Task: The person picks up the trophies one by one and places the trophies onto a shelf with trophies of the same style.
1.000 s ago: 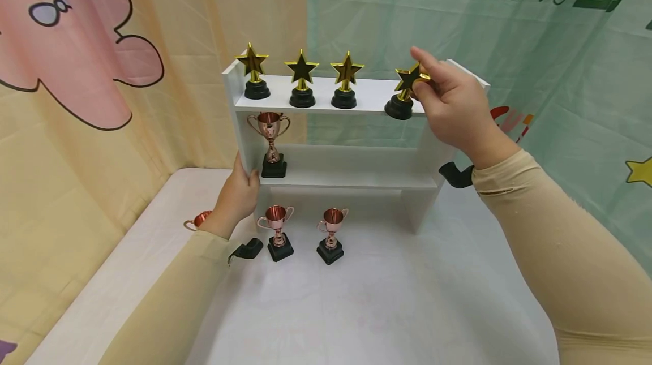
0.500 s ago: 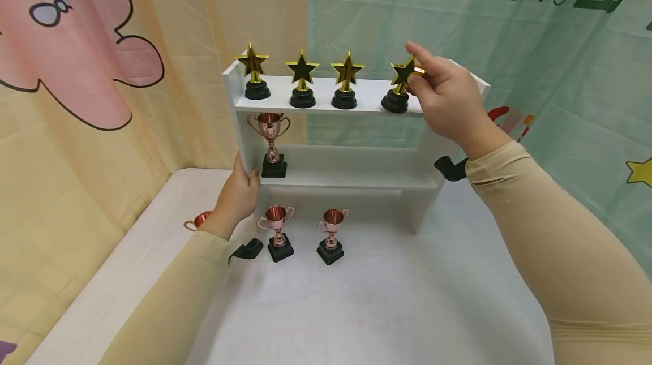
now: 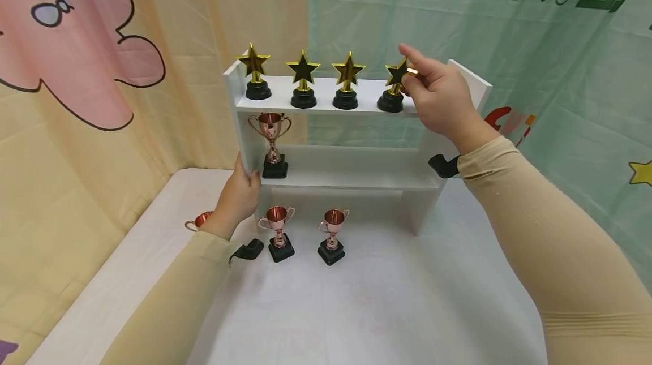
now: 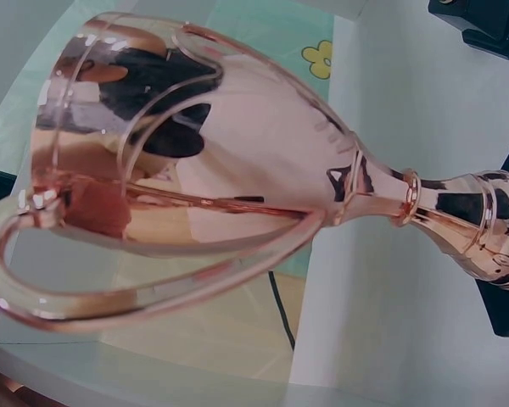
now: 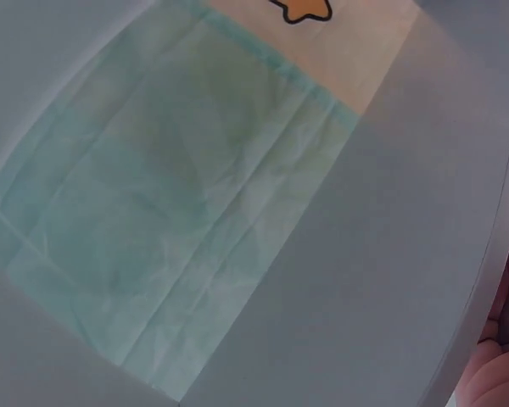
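Note:
At the right of the top board, my right hand (image 3: pixel 443 93) pinches a gold star trophy (image 3: pixel 396 73) between thumb and fingers, forefinger raised. Its black base is slightly tilted at the board; whether it touches cannot be told. My left hand (image 3: pixel 238 198) grips the left side panel of the white shelf (image 3: pixel 351 167), thumb in front, other fingers mostly hidden behind. Several more star trophies (image 3: pixel 303 71) stand in a row along the top. A rose-gold trophy cup (image 3: pixel 272 141) stands at the left of the middle board, large in the left wrist view (image 4: pixel 229 161).
Two smaller trophy cups (image 3: pixel 278 232) (image 3: pixel 332 235) stand on the white table (image 3: pixel 367 308) before the shelf. Another cup (image 3: pixel 202 219) is partly hidden behind the left wrist. Printed curtains (image 3: pixel 168 59) hang close behind and at both sides.
My right hand has moved left with the star trophy, bringing it nearer the others, slightly back and more upright. The left hand has stayed on the side panel.

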A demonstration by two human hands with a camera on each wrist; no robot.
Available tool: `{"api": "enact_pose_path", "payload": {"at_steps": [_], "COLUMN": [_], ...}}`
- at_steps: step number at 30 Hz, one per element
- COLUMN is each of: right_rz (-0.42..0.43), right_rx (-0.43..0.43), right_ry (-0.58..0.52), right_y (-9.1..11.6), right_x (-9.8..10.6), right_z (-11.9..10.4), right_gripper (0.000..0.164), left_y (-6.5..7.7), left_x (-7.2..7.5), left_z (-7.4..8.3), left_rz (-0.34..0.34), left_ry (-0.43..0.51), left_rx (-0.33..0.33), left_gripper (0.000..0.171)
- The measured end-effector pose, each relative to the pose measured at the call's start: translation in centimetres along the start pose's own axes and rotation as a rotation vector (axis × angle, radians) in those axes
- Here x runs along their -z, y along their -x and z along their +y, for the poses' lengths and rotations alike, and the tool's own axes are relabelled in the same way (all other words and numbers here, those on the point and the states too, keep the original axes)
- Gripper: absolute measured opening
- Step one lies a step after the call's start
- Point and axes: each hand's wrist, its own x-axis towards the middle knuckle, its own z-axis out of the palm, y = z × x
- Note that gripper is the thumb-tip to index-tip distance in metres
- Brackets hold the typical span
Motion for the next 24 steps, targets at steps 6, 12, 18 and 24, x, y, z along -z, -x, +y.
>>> {"api": "enact_pose_path", "payload": {"at_steps": [6,12,18,24], "right_rz": [0.006,0.011,0.009,-0.003], "right_rx": [0.002,-0.012,-0.037,-0.063], "right_ry": [0.008,-0.009,-0.034,-0.055], "right_y": [-0.3,-0.5,-0.6,-0.6], "right_x": [-0.4,-0.8,-1.1,-1.5], "right_z": [0.3,0.6,0.8,1.0], "right_gripper": [0.051,0.05,0.05,0.051], "left_y": [0.0,0.0,0.1,0.2], "left_x": [-0.1,-0.2,-0.1,0.1], "left_z": [0.1,0.3,0.4,0.3], "left_rz": [0.004,0.005,0.008,0.001], "left_ry": [0.002,0.001,-0.003,0.001], "left_rx": [-0.007,-0.01,-0.007,0.005], "left_gripper": [0.067,0.067,0.067,0.067]}}
